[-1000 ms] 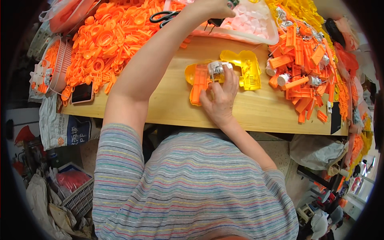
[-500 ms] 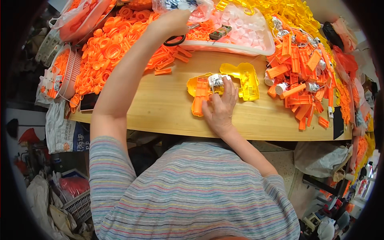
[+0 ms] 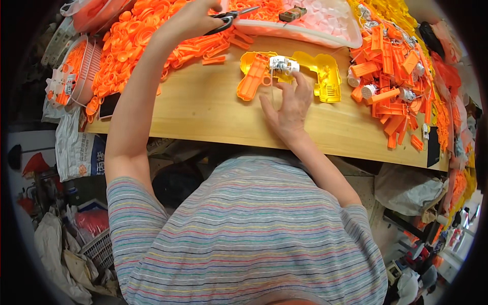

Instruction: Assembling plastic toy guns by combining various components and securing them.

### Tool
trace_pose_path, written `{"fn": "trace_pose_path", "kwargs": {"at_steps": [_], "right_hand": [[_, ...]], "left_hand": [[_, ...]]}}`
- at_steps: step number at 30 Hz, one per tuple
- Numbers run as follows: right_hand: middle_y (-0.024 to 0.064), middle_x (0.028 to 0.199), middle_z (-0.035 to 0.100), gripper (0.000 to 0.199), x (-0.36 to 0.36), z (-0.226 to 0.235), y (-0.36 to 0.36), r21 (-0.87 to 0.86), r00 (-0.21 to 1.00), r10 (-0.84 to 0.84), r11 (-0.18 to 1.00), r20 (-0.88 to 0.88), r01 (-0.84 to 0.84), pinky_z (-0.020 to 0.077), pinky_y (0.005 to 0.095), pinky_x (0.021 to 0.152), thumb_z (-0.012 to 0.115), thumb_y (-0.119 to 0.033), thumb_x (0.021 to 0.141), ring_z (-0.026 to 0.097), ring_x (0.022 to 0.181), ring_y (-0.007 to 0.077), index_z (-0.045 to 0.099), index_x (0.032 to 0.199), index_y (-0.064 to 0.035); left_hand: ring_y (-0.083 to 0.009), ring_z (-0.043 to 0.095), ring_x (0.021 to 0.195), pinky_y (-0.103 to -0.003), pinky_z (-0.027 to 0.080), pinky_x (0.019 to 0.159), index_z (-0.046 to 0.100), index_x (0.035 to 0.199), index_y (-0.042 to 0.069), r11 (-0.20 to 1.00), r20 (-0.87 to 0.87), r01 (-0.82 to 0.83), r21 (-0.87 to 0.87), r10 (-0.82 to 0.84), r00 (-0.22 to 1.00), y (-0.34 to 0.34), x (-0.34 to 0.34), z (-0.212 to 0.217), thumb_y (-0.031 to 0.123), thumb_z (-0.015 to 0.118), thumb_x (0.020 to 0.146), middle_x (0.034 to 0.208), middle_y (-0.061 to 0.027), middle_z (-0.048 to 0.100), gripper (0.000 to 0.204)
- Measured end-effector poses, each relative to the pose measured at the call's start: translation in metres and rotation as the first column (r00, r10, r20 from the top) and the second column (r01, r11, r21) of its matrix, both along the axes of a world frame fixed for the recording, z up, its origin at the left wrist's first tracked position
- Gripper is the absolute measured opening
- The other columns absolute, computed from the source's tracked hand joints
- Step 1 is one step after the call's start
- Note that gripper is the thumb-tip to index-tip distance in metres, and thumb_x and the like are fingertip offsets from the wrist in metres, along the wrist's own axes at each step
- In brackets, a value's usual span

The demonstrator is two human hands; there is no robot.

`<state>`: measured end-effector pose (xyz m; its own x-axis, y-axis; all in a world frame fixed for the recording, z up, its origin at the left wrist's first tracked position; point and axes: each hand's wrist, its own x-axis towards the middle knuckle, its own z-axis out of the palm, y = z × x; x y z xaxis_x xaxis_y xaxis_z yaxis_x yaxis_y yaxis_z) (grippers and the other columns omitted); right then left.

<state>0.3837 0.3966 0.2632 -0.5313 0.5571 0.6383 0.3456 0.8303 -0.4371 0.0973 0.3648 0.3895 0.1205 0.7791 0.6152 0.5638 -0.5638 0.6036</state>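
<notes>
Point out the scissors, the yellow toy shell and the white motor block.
scissors (image 3: 227, 21): head view, on the black handle loops.
yellow toy shell (image 3: 325, 76): head view, on its right half.
white motor block (image 3: 283, 64): head view, on its top face.

The left hand (image 3: 190, 20) grips black-handled scissors (image 3: 231, 19) above a heap of orange rings (image 3: 129, 40). The right hand (image 3: 287, 104) lies flat on the wooden counter (image 3: 203, 109), fingertips touching a yellow and orange toy gun shell (image 3: 290, 73) with a small white part (image 3: 283, 64) set in it. Orange pieces (image 3: 391, 86) are piled just to the right.
</notes>
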Motion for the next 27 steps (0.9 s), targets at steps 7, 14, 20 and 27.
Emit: {"fn": "trace_pose_path", "kwargs": {"at_steps": [7,14,20,27], "right_hand": [[0.007,0.087,0.055,0.021,0.038,-0.005,-0.008,-0.102,0.984,0.116,0.989,0.138,-0.103,0.0359,0.0393,0.081,0.078,-0.019,0.07,0.051,0.087,0.026,0.06,0.076,-0.0103],[0.0028,0.073,0.055,0.014,0.045,-0.008,-0.015,-0.099,0.986,0.157,0.983,0.054,-0.151,0.0364,0.0363,0.078,0.076,-0.01,0.071,0.052,0.074,0.0225,0.062,0.07,-0.0105],[0.0026,0.074,0.056,0.013,0.045,-0.012,-0.017,-0.125,0.983,0.18,0.977,0.041,-0.174,0.0362,0.0383,0.082,0.075,-0.01,0.071,0.052,0.076,0.0234,0.062,0.07,-0.0111],[0.0034,0.073,0.058,0.013,0.043,-0.011,-0.014,-0.099,0.984,0.175,0.98,0.033,-0.171,0.0376,0.036,0.078,0.077,-0.009,0.07,0.053,0.075,0.0224,0.065,0.07,-0.009]], "left_hand": [[-0.0051,0.047,0.056,-0.024,0.034,0.049,0.062,0.111,0.005,0.615,-0.05,-0.443,-0.653,0.548,0.835,-0.102,0.064,-0.01,0.018,0.083,0.075,0.062,0.0038,0.053,0.044],[-0.0111,0.057,0.08,-0.027,0.047,0.07,0.051,0.129,0.001,0.399,0.142,-0.009,-0.917,0.349,0.926,-0.167,0.129,-0.024,0.01,0.067,0.083,0.087,-0.0059,0.061,0.049],[-0.0127,0.053,0.062,-0.03,0.043,0.057,0.058,0.118,0.0,0.336,0.027,-0.074,-0.939,0.286,0.958,-0.167,0.152,-0.051,0.018,0.073,0.079,0.066,-0.0045,0.058,0.046],[-0.0134,0.053,0.06,-0.031,0.043,0.056,0.06,0.113,0.0,0.327,0.005,-0.093,-0.94,0.288,0.958,-0.154,0.161,-0.054,0.017,0.072,0.078,0.065,-0.0061,0.058,0.041]]}}
